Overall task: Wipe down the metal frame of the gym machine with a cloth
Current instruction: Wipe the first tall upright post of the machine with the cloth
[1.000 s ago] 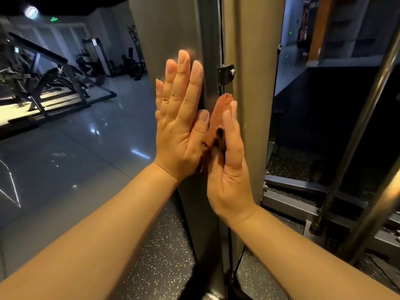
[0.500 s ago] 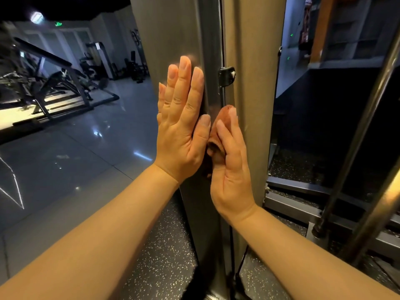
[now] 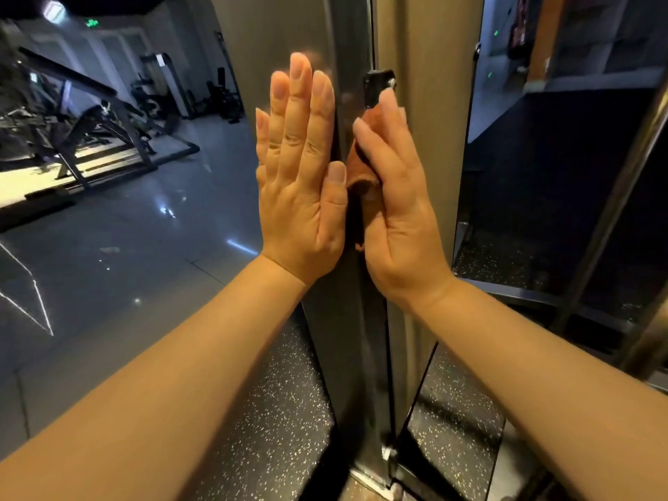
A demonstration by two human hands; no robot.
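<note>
Dim gym floor (image 3: pixel 108 229) stretches off at my left; my left hand (image 3: pixel 300 182) lies flat, fingers straight, on the metal frame (image 3: pixel 274 30); just beside it my right hand (image 3: pixel 397 197) presses the brown cloth (image 3: pixel 361 171) to the frame with straight fingers, below a black latch (image 3: pixel 377 85)

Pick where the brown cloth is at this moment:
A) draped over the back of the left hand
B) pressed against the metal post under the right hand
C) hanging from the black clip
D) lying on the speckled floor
B: the cloth peeks out between the right hand and the metal post, while the left hand lies flat and bare on the post.
</note>
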